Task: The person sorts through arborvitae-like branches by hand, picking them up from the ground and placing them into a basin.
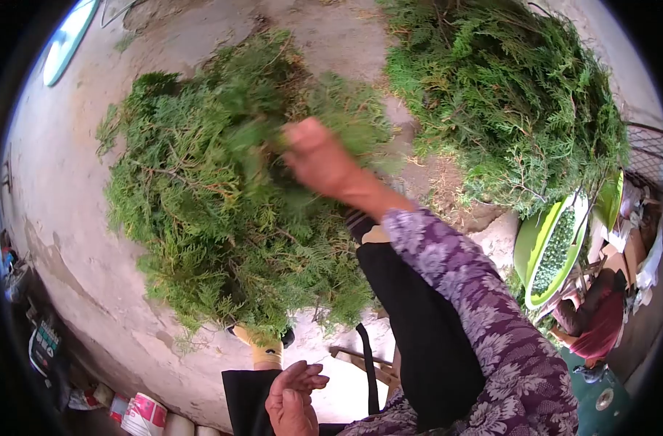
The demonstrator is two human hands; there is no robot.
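My right hand (pixel 320 160), smeared by motion, is closed over the left heap of green cedar-like branches (pixel 201 196). Blurred foliage at its fingers looks like a cedar sprig (pixel 253 142) in its grip; the sprig's stem is hidden. Low in the view, my left hand (pixel 295 398) hovers near my knee with loosely bent fingers apart and nothing visible in it. At the upper right lies a second large heap of the same branches (pixel 513 102).
A green basin (pixel 524 251) of small green pieces stands at the right. Beyond it another person in a dark red top (pixel 600 320) bends over. Tins (pixel 144 416) line the lower left. My foot (pixel 264 352) is at the left heap's near edge.
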